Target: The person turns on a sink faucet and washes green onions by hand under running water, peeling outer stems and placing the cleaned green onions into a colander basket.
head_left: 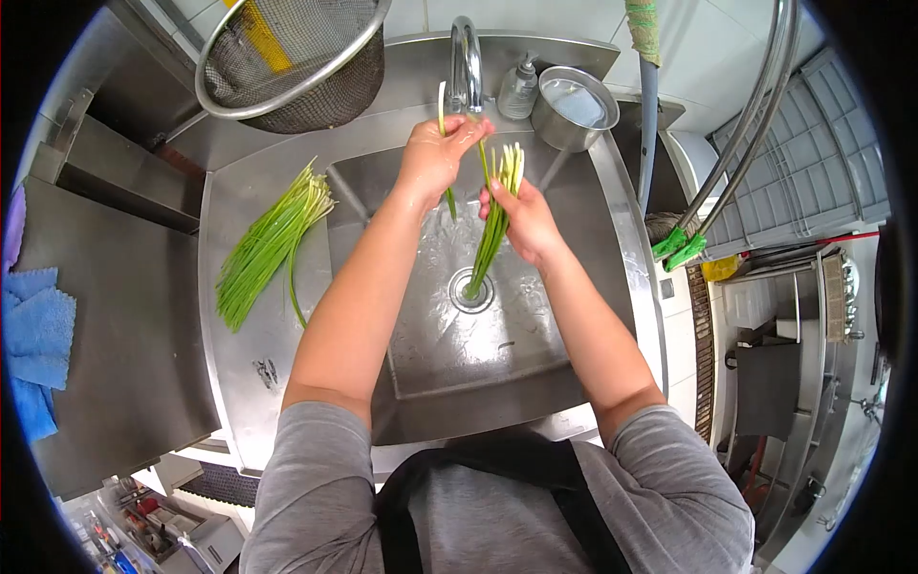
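Under the faucet (pixel 466 72), my left hand (pixel 430 158) pinches a single green onion stalk (pixel 442 103), its white end up and its green part hanging below the hand. My right hand (pixel 524 222) is wrapped round a small bunch of green onions (pixel 493 234), white ends up and leaves pointing down at the drain (pixel 470 290). The two hands are close together over the sink (pixel 478 368), and water wets the left fingers. A larger bunch of green onions (pixel 273 244) lies on the steel ledge left of the basin.
A mesh strainer (pixel 325 100) stands at the back left. Behind the basin are a soap bottle (pixel 519 88) and a metal pot (pixel 572 110). A blue cloth (pixel 38 330) lies on the left counter. Hoses with green ends (pixel 684 249) hang at the right.
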A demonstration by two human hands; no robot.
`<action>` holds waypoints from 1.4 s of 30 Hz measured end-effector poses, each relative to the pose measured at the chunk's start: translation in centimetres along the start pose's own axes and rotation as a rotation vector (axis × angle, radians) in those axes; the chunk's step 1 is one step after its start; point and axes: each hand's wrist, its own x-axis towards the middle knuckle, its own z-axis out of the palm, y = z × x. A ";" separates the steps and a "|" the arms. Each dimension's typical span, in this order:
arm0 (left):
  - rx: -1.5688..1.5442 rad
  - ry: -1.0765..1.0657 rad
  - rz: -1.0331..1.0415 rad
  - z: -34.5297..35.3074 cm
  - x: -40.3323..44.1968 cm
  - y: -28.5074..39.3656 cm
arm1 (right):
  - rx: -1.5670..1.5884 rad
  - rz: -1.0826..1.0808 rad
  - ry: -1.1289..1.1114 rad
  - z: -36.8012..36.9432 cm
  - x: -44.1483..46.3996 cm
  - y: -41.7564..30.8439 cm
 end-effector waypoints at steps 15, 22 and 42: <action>-0.038 -0.197 -0.194 -0.8 0.3 -3.9 | -0.028 0.011 0.339 -4.7 -2.3 5.1; -0.153 0.008 -0.230 0.4 -2.1 -3.3 | -0.013 -0.042 0.206 2.3 0.5 -1.7; -0.029 -0.032 -0.059 0.5 -0.8 -1.2 | 0.137 -0.027 0.044 2.6 0.5 -1.1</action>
